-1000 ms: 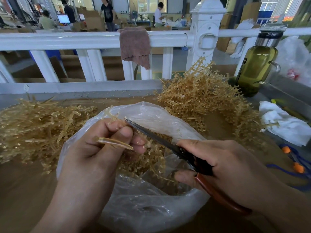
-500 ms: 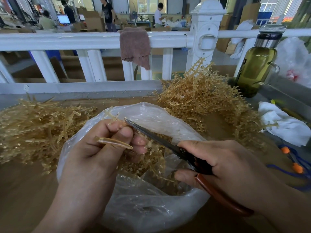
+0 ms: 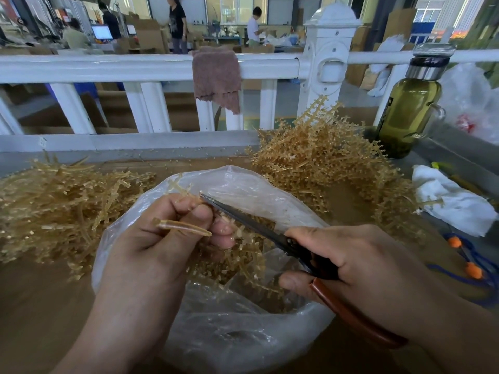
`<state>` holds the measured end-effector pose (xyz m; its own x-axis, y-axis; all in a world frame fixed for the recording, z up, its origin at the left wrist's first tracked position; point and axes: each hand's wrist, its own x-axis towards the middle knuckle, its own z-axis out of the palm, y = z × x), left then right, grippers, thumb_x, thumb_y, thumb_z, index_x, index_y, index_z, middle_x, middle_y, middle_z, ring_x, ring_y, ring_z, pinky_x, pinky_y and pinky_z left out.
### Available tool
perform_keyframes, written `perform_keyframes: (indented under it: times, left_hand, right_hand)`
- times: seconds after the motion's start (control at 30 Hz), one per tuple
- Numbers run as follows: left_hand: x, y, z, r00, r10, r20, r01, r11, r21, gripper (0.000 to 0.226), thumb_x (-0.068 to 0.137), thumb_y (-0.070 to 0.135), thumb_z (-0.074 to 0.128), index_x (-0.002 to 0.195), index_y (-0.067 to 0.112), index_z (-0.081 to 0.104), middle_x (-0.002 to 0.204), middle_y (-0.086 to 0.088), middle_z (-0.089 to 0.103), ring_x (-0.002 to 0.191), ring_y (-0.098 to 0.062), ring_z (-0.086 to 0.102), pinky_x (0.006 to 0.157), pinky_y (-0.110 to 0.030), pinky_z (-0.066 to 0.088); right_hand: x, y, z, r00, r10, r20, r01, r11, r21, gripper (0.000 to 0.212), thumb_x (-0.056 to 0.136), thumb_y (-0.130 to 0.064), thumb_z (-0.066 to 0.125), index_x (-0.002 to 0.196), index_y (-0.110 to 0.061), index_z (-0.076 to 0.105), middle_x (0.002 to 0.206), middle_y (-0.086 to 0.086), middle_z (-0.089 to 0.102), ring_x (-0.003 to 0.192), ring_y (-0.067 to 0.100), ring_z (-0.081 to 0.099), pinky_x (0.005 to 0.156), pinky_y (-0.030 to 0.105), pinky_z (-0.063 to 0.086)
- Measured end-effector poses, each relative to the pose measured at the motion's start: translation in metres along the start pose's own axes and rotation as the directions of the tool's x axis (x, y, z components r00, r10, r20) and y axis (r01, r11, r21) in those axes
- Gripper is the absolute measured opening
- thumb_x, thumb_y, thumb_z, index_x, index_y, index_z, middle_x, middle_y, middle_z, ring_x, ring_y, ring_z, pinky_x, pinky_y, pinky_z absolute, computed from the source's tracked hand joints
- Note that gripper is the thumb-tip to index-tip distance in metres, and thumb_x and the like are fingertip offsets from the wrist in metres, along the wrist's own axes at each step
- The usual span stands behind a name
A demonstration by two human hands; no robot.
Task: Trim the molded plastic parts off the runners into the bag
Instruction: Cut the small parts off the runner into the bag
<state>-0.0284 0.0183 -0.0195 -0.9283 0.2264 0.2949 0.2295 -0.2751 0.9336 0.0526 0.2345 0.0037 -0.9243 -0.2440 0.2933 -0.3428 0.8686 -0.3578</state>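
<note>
**Trimming amber plastic over an open bag**

The left hand is curled round a translucent amber runner, with the thumb pressing it against the fingers, just above the mouth of a clear plastic bag. The right hand grips scissors that have dark blades and reddish-brown handles. Their tip meets the plastic beside the left fingertips, and the blades lie nearly together.

Inside the bag sits a loose heap of amber pieces. On the brown table, a pile of flat amber strips lies left of the bag. A taller tangle of branched runners rises behind it to the right.

A green-tinted bottle with a steel collar stands at the far right. Dark lettering runs down its side — too blurred to read. A brown towel hangs over a white railing beyond the table. A crumpled white cloth lies near the right edge.
</note>
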Motion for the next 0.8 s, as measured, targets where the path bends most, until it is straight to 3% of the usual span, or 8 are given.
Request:
perform_keyframes:
  times: [0.07, 0.2, 0.27, 0.37, 0.53, 0.73, 0.8]
  left_hand:
    - [-0.0019, -0.0009, -0.0011, 1.000, 0.010, -0.006, -0.010, 1.000, -0.007, 0.042, 0.052, 0.069, 0.085, 0.072, 0.034, 0.073, 0.073, -0.006, 0.074, 0.066, -0.020, 0.073, 0.055, -0.026, 0.056]
    - [-0.0062, -0.0044, -0.0025, 0.998, 0.046, -0.049, -0.046, 0.999, -0.004, 0.014, 0.079, 0.038, 0.077, 0.074, 0.028, 0.069, 0.074, -0.011, 0.073, 0.064, -0.023, 0.072, 0.055, -0.026, 0.055]
    - [-0.0071, -0.0053, -0.0028, 0.997, 0.039, -0.068, -0.037, 0.999, 0.030, 0.013, 0.084, 0.029, 0.078, 0.075, 0.026, 0.070, 0.076, -0.013, 0.074, 0.065, -0.024, 0.072, 0.054, -0.026, 0.055]
    - [-0.0071, -0.0035, -0.0013, 0.995, 0.072, -0.074, -0.066, 0.994, 0.086, 0.013, 0.083, 0.041, 0.069, 0.076, 0.030, 0.069, 0.078, -0.013, 0.075, 0.067, -0.025, 0.073, 0.057, -0.026, 0.056]
    - [-0.0027, -0.0031, -0.0011, 0.995, 0.099, -0.034, -0.095, 0.990, 0.108, 0.011, 0.081, 0.044, 0.067, 0.074, 0.036, 0.071, 0.077, -0.009, 0.074, 0.068, -0.022, 0.073, 0.059, -0.026, 0.057]
    - [-0.0052, -0.0083, -0.0077, 0.991, 0.124, -0.056, -0.111, 0.975, 0.193, 0.015, 0.082, 0.048, 0.069, 0.082, 0.033, 0.071, 0.088, -0.015, 0.074, 0.084, -0.037, 0.073, 0.072, -0.040, 0.062]
    - [-0.0063, -0.0062, -0.0049, 0.991, 0.123, -0.055, -0.112, 0.978, 0.175, 0.016, 0.079, 0.049, 0.069, 0.080, 0.033, 0.072, 0.085, -0.013, 0.075, 0.080, -0.032, 0.074, 0.067, -0.034, 0.061]
  right_hand:
    - [0.0002, 0.0005, 0.0000, 1.000, -0.001, 0.002, 0.001, 1.000, -0.007, 0.050, 0.087, -0.068, 0.048, 0.104, -0.025, 0.068, 0.071, -0.013, 0.061, 0.064, 0.004, 0.058, 0.058, 0.025, 0.043]
    - [0.0003, 0.0025, 0.0016, 1.000, 0.011, 0.007, -0.012, 1.000, 0.012, 0.051, 0.086, -0.070, 0.048, 0.107, -0.027, 0.067, 0.074, -0.013, 0.063, 0.067, 0.004, 0.059, 0.060, 0.025, 0.044]
    - [0.0007, 0.0040, 0.0023, 1.000, 0.014, 0.013, -0.014, 0.999, 0.039, 0.054, 0.085, -0.072, 0.049, 0.112, -0.029, 0.066, 0.079, -0.013, 0.066, 0.070, 0.003, 0.061, 0.061, 0.024, 0.045]
    - [0.0017, 0.0057, 0.0038, 0.999, 0.006, 0.050, -0.010, 0.998, 0.067, 0.056, 0.085, -0.073, 0.049, 0.117, -0.031, 0.065, 0.084, -0.011, 0.068, 0.073, 0.004, 0.063, 0.062, 0.025, 0.047]
    - [0.0016, 0.0070, 0.0033, 0.998, -0.002, 0.055, -0.002, 0.997, 0.078, 0.051, 0.086, -0.070, 0.054, 0.117, -0.031, 0.064, 0.080, -0.013, 0.065, 0.070, 0.003, 0.060, 0.061, 0.022, 0.046]
    - [0.0008, 0.0073, 0.0027, 0.999, -0.006, 0.043, 0.003, 0.997, 0.076, 0.055, 0.084, -0.070, 0.054, 0.120, -0.030, 0.064, 0.091, -0.008, 0.071, 0.078, 0.008, 0.066, 0.066, 0.027, 0.048]
    - [0.0001, 0.0069, 0.0030, 0.999, -0.005, 0.038, 0.002, 0.997, 0.079, 0.056, 0.083, -0.070, 0.054, 0.123, -0.031, 0.063, 0.093, -0.009, 0.072, 0.079, 0.007, 0.066, 0.068, 0.025, 0.047]
